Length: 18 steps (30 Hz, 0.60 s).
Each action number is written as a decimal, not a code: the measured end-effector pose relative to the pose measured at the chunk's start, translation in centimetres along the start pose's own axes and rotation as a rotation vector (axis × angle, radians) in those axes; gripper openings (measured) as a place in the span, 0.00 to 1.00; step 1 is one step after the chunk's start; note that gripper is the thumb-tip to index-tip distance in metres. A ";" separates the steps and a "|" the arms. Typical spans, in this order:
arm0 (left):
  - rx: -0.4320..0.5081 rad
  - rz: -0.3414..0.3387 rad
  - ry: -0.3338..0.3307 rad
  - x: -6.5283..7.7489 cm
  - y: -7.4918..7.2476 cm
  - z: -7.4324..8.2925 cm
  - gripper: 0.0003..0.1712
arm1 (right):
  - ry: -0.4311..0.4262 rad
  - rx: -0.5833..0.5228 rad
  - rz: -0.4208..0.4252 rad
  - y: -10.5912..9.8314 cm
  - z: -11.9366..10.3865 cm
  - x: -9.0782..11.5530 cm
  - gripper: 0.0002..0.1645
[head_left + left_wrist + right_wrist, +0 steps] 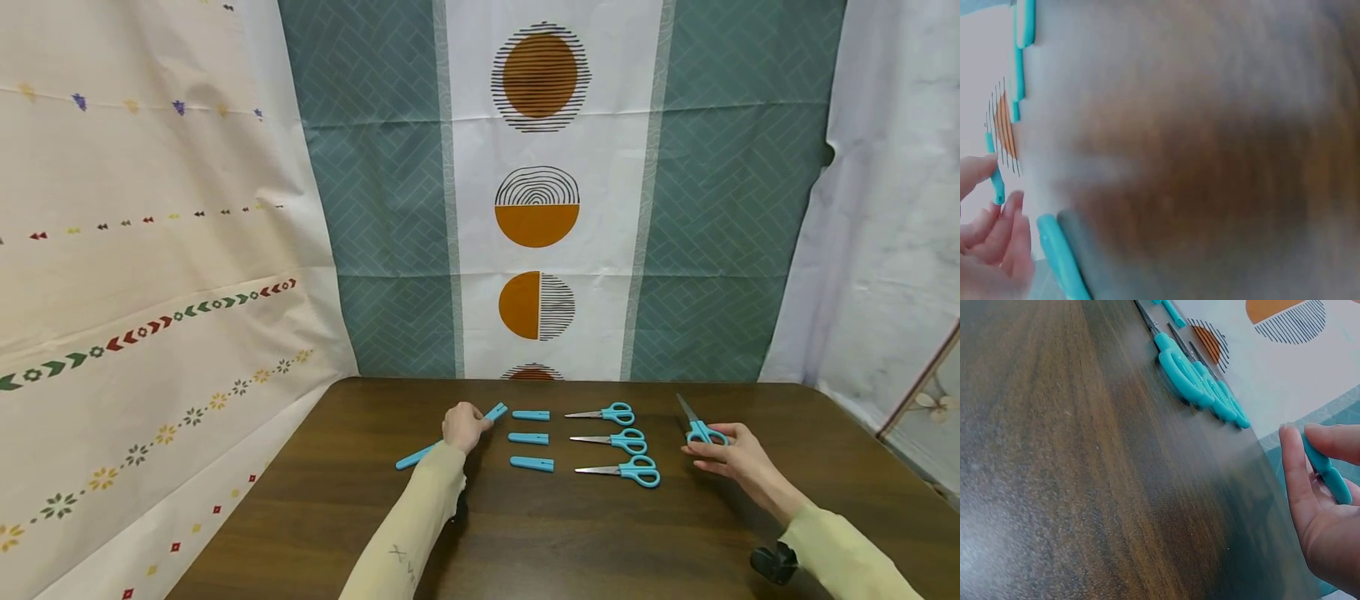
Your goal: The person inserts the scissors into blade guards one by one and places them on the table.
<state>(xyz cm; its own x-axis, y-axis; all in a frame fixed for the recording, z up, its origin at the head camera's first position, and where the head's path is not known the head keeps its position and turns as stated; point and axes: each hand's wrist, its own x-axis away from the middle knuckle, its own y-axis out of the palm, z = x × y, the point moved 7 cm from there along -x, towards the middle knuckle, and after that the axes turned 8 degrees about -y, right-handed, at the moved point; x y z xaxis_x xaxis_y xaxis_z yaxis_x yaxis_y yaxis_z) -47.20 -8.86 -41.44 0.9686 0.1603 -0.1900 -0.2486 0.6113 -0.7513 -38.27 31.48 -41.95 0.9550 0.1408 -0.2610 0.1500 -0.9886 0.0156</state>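
Observation:
My left hand (464, 427) pinches a light-blue scissors cover (496, 412) between thumb and fingers, left of the middle of the table. Beside that hand, a long light-blue piece (416, 458) lies slantwise on the wood; part of it is hidden by the hand and sleeve. On the right, my right hand (731, 457) grips blue-handled scissors (702, 431) by the handles, blades pointing up and away. In the right wrist view, thumb and fingers (1332, 442) close around their handle (1335, 484).
Three blue covers (528, 438) lie in a column mid-table. To their right, three pairs of scissors (630, 440) lie stacked in a matching column, blades pointing left. Patterned cloths (540, 208) hang behind the brown wooden table (570, 542).

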 end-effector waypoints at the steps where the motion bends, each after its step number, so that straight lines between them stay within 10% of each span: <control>1: 0.038 -0.003 0.017 -0.1 -0.1 0.1 0.08 | 0.007 -0.004 0.001 0.1 -0.1 0.0 0.14; 10: 0.486 -0.219 0.067 0.1 -0.6 0.2 0.11 | 0.000 -0.032 -0.028 0.5 -0.1 0.0 0.18; 18: 0.530 -0.220 0.112 0.0 -1.6 0.4 0.11 | -0.019 -0.032 -0.067 0.2 0.6 -0.3 0.22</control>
<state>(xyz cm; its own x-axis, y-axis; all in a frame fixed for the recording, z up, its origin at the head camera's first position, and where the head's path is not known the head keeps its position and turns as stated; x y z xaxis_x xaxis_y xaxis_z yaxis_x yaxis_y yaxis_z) -46.81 -9.52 -39.97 0.9851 -0.0799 -0.1523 0.0185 0.9297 -0.3678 -38.69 31.23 -42.47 0.9375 0.2053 -0.2808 0.2218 -0.9747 0.0280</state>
